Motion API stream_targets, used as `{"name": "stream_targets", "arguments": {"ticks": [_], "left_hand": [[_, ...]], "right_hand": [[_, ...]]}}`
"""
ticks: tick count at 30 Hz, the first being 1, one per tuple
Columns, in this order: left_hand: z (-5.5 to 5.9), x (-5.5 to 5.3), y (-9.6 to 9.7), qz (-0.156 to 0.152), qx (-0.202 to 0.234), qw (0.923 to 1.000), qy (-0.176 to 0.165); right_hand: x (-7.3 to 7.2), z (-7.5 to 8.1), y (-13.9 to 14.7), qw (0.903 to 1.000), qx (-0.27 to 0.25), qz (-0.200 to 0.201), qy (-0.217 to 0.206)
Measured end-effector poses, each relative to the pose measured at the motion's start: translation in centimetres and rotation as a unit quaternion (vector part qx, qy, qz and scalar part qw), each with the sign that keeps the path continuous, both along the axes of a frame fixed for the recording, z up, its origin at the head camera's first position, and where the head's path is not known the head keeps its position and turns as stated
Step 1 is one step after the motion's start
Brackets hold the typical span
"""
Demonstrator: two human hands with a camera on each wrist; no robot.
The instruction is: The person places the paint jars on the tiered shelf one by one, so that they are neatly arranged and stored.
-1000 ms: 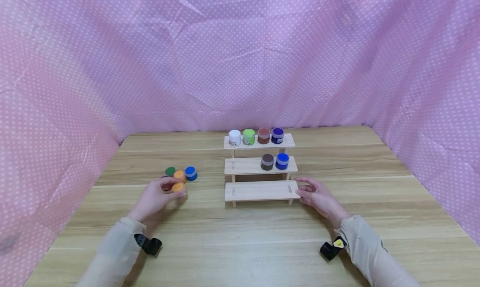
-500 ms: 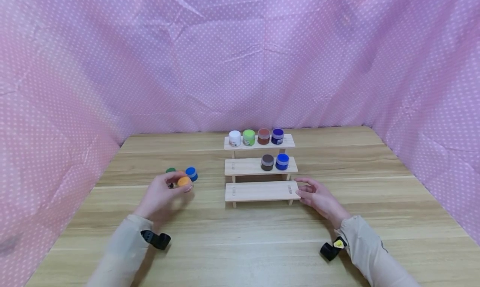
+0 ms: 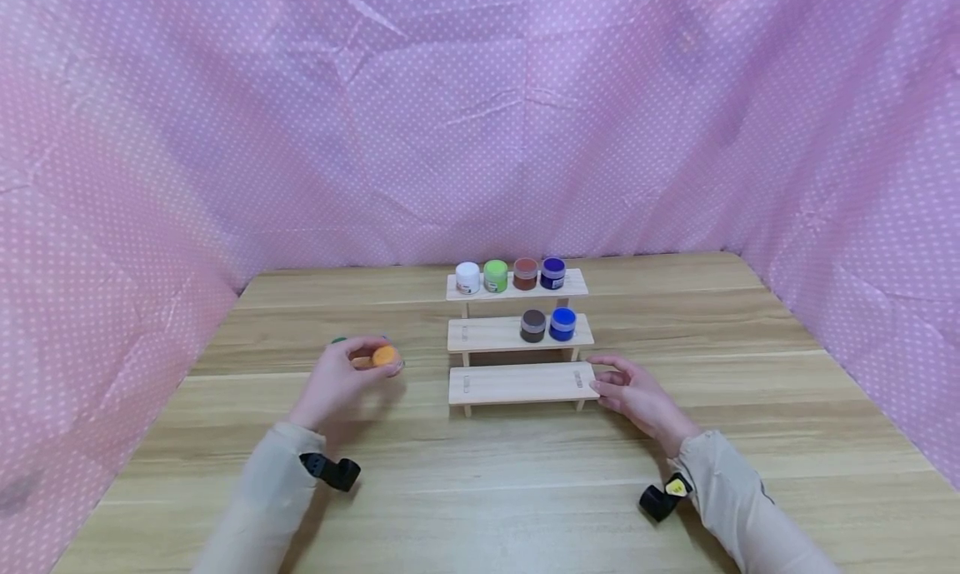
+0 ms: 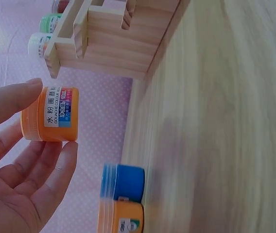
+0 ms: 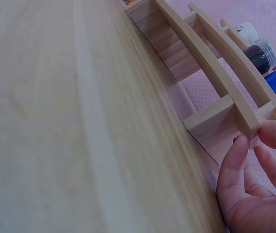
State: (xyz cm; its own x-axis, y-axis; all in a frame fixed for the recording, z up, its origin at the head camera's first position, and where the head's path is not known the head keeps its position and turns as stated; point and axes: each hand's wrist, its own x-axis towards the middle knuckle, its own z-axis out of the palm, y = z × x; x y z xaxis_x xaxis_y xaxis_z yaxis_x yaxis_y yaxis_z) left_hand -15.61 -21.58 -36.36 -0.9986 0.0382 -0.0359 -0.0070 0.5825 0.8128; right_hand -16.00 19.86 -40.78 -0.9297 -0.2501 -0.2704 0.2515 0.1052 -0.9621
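My left hand [image 3: 337, 384] holds an orange gouache paint jar [image 4: 61, 116] between thumb and fingers, lifted off the table and tilted in the left wrist view. Below it stand a blue paint jar [image 4: 129, 183] and another orange paint jar [image 4: 128, 216]; the hand mostly hides these in the head view. At the right end of the wooden three-tier display rack [image 3: 517, 382], my right hand [image 3: 641, 399] pinches the lowest board between thumb and fingers. Dark brown [image 3: 533, 326] and blue [image 3: 562, 325] jars sit on the middle board's right half.
Along the top board stand white [image 3: 467, 278], light green [image 3: 496, 277], reddish-brown [image 3: 525, 274] and dark blue [image 3: 552, 274] jars. A dark green lid [image 3: 339, 339] peeks out behind my left hand. Pink dotted cloth [image 3: 480, 116] hangs around the wooden table [image 3: 480, 491].
My left hand has lifted the orange jar from the group at the left and carried it right and slightly away from me. My right hand stays at the rack's end.
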Motion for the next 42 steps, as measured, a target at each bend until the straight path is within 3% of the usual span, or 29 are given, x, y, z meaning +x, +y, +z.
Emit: {"name": "stream_targets", "arguments": {"ticks": [19, 27, 42], "left_hand": [[0.6, -1.3, 2.8, -0.006, -0.016, 0.9995, 0.026], [1.2, -1.8, 4.4, -0.023, 0.019, 0.9981, 0.055], [1.8, -2.8, 7.7, -0.041, 0.055, 0.9958, 0.062]], "right_hand": [[-0.1, 0.1, -0.1, 1.0000, 0.000, 0.002, -0.004], [-0.1, -0.2, 0.0, 1.0000, 0.006, 0.001, -0.006], [-0.2, -0.2, 0.1, 0.9999, 0.013, 0.000, -0.009]]}}
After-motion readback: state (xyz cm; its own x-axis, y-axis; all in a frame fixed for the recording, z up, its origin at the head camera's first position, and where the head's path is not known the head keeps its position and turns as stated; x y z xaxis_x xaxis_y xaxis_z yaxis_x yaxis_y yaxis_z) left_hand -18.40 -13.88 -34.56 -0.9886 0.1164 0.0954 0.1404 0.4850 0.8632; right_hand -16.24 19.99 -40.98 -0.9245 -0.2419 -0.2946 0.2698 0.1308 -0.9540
